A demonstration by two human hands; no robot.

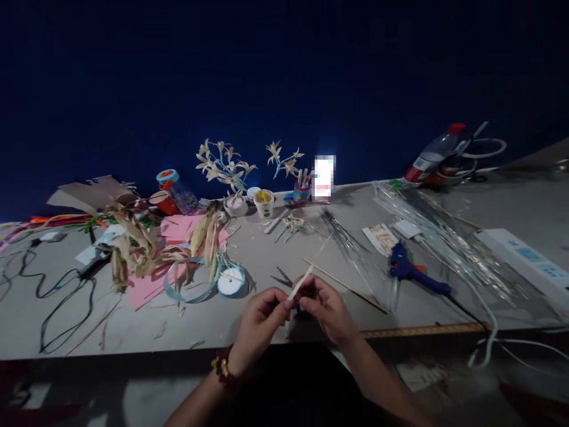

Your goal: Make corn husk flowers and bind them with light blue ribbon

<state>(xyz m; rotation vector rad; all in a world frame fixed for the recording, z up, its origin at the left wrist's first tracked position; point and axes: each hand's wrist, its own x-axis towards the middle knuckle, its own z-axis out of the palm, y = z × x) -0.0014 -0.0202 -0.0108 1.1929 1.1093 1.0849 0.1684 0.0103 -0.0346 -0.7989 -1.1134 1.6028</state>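
Note:
A thin pale strip, which looks like dried corn husk, slants up and away from between my fingers. My left hand pinches its lower end, the thumb and fingers pressed together. Close beside it, my right hand is also closed on the strip, fingertips near those of the left. Just beyond my hands lie scissors, their handles partly hidden by my fingers. A thin wooden stick lies behind my right hand. To the left is a roll of light blue tape, its loose end curled in a loop.
Corn husks lie over pink paper at left. Husk flowers on blue stems stand behind, near a paper cup. At right are wires, a blue glue gun, a power strip and a bottle.

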